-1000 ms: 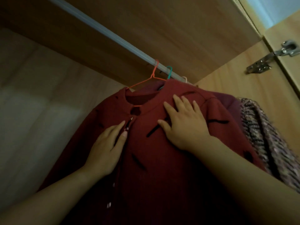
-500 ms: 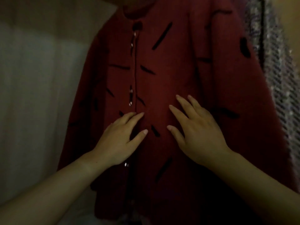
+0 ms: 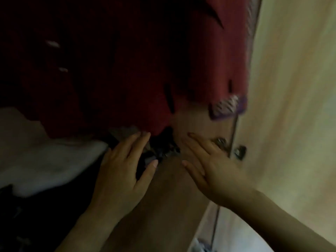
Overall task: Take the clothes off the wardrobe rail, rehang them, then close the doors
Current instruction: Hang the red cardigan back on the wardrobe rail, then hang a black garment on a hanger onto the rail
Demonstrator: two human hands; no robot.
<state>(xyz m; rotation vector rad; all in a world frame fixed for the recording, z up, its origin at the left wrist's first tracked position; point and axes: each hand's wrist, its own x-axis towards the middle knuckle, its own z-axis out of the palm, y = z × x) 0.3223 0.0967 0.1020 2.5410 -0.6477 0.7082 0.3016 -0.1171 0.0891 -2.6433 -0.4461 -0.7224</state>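
1. Although the head view is dim and smeared with blur, the red cardigan [image 3: 127, 70] fills the upper part of it, hanging with its black dash marks showing and its hem just above my fingertips.
2. My left hand [image 3: 123, 171] reaches up with fingers straight and spread, gripping nothing. Its tips lie at a dark bundle of cloth [image 3: 163, 146] under the hem, but I cannot tell whether they touch it.
3. My right hand [image 3: 214, 170] is flat too, fingers fanned and thumb out, and nothing is held in it. It sits just right of the dark bundle, in front of the brown inner wall [image 3: 169, 206] of the wardrobe.
4. A pink-and-white tweed cuff [image 3: 226, 106] with a purple edge peeks out beside the cardigan's right hem.
5. To the left, below the cardigan, lies a pale white cloth [image 3: 45, 160], with darker fabric under it near my left forearm.
6. Along the right runs a pale wooden panel [image 3: 291, 106], brightly lit next to the shaded inside.
7. A metal hinge [image 3: 240, 151] sits at the edge between that panel and the brown wall, just beyond my right fingers.
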